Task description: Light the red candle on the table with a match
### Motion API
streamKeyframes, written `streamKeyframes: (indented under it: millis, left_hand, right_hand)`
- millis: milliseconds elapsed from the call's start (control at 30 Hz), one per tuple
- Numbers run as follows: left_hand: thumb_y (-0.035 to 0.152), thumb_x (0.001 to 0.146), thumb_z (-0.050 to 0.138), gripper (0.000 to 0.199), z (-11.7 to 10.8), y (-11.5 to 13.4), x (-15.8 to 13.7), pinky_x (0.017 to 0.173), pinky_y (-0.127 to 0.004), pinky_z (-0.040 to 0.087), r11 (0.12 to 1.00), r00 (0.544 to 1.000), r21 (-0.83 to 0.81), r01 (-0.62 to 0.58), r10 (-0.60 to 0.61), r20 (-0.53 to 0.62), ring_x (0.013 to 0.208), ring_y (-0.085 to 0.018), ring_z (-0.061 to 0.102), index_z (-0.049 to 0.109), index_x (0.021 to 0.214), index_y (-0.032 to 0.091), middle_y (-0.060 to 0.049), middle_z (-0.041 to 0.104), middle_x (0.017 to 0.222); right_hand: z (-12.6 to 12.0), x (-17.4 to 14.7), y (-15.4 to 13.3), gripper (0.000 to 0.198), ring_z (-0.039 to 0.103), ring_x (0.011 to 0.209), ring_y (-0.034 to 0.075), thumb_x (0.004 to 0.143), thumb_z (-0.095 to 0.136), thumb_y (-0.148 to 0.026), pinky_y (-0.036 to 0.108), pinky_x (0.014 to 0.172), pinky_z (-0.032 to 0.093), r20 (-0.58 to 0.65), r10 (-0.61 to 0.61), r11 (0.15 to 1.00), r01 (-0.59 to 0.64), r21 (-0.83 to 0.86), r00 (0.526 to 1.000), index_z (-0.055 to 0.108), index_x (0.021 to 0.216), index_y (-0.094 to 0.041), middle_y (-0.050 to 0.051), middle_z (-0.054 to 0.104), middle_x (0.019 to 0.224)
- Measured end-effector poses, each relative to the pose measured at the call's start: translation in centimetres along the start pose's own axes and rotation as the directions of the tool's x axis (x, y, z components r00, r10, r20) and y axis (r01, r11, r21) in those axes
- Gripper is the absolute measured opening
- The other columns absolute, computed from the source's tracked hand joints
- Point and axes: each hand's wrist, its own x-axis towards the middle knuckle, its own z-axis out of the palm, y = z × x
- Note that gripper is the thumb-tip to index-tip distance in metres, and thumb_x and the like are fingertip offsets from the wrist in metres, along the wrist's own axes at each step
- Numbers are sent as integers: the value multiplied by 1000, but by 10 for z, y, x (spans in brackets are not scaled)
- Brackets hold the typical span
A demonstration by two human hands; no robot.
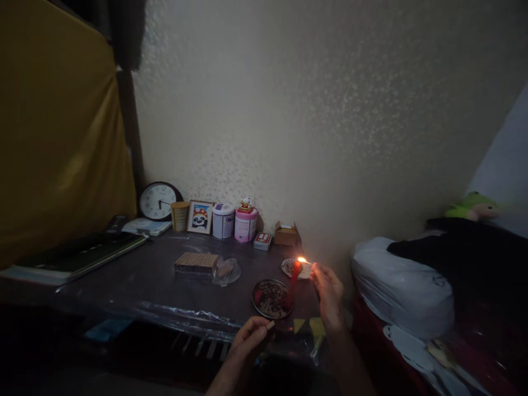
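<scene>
Lower centre of the frame: my right hand (328, 291) pinches a lit match (306, 262), its flame at the tip of a red candle (294, 278) just left of that hand. The candle stands upright beside a round dish (271, 300) on the counter (157, 275). My left hand (249, 336), lower and farther from the candle, is closed on a matchbox (270, 325).
</scene>
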Motion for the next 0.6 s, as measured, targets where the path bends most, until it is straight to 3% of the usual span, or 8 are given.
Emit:
streamKeyframes:
  millis: [600]
  left_hand:
    - [32, 71, 69, 20, -2, 0, 0, 69, -22, 36, 1000, 1000, -24, 16, -16, 23, 72, -13, 54, 64, 81, 16, -2, 63, 75]
  right_hand:
    - [2, 5, 4, 24, 57, 56, 11, 56, 75, -37, 24, 57, 48, 5, 35, 999, -35, 10, 999, 67, 65, -17, -3, 63, 60]
